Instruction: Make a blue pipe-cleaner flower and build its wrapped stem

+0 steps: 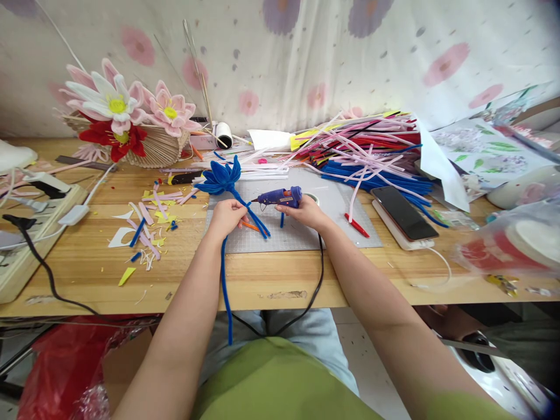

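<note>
My left hand [228, 219] is closed on a blue pipe-cleaner flower [221, 178], its petals standing up above my fingers. Loose blue stem ends fan out to the right, and one long blue strand [224, 291] hangs over the table edge. My right hand [306, 211] grips a blue hot glue gun [282, 197] whose nozzle points left, close to the flower's stem; I cannot tell if it touches. An orange stick [251, 226] lies just under the stems. Both hands are above a grey cutting mat [297, 236].
Behind the mat lies a heap of pipe cleaners [363, 140]. A phone [405, 213] on a white power bank and a red pen [356, 226] are at right. Scraps [149, 224], a finished-flower arrangement [126, 116] and a power strip [44, 233] occupy the left. A black cord [321, 274] loops below.
</note>
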Available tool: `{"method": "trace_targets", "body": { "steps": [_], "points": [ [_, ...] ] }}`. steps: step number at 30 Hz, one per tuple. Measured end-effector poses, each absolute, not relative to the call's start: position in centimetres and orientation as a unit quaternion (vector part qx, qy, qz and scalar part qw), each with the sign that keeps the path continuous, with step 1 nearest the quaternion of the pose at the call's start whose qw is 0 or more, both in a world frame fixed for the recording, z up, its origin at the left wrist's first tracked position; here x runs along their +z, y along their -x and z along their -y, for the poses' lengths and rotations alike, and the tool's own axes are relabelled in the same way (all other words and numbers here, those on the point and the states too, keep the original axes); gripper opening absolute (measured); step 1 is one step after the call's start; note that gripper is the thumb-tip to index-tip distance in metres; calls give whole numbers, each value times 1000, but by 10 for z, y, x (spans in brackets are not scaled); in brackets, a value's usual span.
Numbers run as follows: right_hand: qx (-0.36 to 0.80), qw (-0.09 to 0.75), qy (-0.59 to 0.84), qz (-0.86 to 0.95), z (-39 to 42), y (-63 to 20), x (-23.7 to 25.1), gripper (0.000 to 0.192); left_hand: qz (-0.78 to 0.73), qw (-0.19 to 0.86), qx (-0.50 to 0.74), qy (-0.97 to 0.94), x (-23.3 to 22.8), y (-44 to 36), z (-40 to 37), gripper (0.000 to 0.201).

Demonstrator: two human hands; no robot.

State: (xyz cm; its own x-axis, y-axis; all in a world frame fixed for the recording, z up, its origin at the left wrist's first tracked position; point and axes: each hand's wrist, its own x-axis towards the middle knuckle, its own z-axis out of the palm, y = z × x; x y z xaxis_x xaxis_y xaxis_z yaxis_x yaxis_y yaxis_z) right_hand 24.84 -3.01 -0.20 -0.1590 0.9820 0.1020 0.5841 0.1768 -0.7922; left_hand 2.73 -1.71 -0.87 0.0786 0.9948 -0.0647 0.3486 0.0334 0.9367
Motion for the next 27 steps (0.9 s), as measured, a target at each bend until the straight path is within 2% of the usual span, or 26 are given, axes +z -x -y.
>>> {"method": "trace_targets", "body": {
  "steps": [9,27],
  "points": [
    [311,310,531,725,31,-242,-1,34,-569,436,369,-592,-8,-27,18,8],
    [294,312,553,714,31,-246,0,40,-566,442,369,-590,-8,-27,18,9]
  ]
}}
